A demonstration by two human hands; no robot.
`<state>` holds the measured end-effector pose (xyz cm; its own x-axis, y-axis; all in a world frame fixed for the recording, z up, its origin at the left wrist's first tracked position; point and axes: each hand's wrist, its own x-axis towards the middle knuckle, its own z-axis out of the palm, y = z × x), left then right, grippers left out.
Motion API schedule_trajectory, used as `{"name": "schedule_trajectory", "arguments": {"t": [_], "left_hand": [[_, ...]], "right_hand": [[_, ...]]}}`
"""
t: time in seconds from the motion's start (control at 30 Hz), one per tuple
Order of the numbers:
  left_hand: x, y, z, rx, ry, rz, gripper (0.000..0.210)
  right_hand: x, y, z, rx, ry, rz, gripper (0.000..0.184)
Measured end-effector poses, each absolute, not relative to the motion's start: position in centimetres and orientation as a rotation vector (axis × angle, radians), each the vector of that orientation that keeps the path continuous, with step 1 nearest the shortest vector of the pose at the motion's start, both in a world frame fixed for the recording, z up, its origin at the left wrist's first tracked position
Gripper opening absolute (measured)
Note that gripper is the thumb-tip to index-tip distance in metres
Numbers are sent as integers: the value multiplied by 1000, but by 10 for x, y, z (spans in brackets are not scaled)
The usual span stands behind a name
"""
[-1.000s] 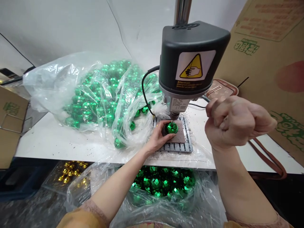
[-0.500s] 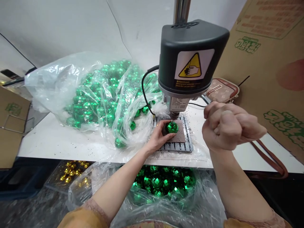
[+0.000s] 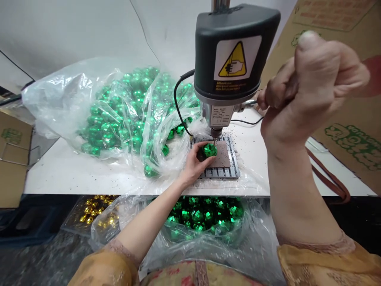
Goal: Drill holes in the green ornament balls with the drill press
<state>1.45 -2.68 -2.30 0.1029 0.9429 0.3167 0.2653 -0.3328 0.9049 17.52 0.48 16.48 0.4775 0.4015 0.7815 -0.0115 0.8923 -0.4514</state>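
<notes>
Your left hand (image 3: 194, 162) pinches a green faceted ball (image 3: 210, 149) between thumb and fingers, on the pinkish board (image 3: 223, 158) over the slotted metal plate (image 3: 222, 173). Your right hand (image 3: 309, 85) is curled into a fist at the end of the drill press's lever (image 3: 251, 103). The black drill head (image 3: 233, 51) stands between and above your hands, its chuck (image 3: 216, 132) just over the ball; you cannot tell whether the bit touches it.

Left of your left hand, a clear bag (image 3: 56, 93) of green balls spreads over the desk (image 3: 89, 176), its crumpled edge close by, with a black cord (image 3: 177, 92) curving in front. Below that hand, past the desk's edge, sit more green balls (image 3: 196, 215). A cardboard box (image 3: 348, 153) rises behind your right hand, and a brown strap (image 3: 327, 174) lies beside that wrist.

Compared with half a second ago, your right hand is higher and covers the purse; the ball now shows facets where its holed end faced up.
</notes>
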Motion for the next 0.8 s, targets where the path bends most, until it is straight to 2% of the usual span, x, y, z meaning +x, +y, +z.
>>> {"name": "schedule_trajectory", "arguments": {"t": [0.13, 0.2, 0.27, 0.33, 0.4, 0.5, 0.63, 0.8], "left_hand": [[-5, -76, -11, 1933, 1331, 1245, 42], [-21, -112, -10, 2108, 1323, 1058, 40], [-39, -147, -14, 2299, 1281, 725, 40], [-53, -172, -18, 2469, 1193, 437, 51], [-62, -178, -17, 2566, 1117, 346, 51], [-67, -144, -6, 2529, 1162, 608, 25], [-65, -41, 8, 2207, 1566, 977, 32], [-59, 68, 3, 2040, 1753, 973, 38]], "right_hand": [[178, 6, 162, -427, -1079, 272, 40], [178, 4, 161, -442, -1085, 262, 42], [178, 3, 160, -448, -1085, 270, 45], [178, 3, 160, -445, -1071, 289, 45], [177, 2, 159, -431, -1054, 307, 44], [176, 2, 159, -408, -1039, 331, 42], [176, 1, 158, -399, -1021, 353, 42], [177, -1, 158, -448, -1020, 338, 42]]}}
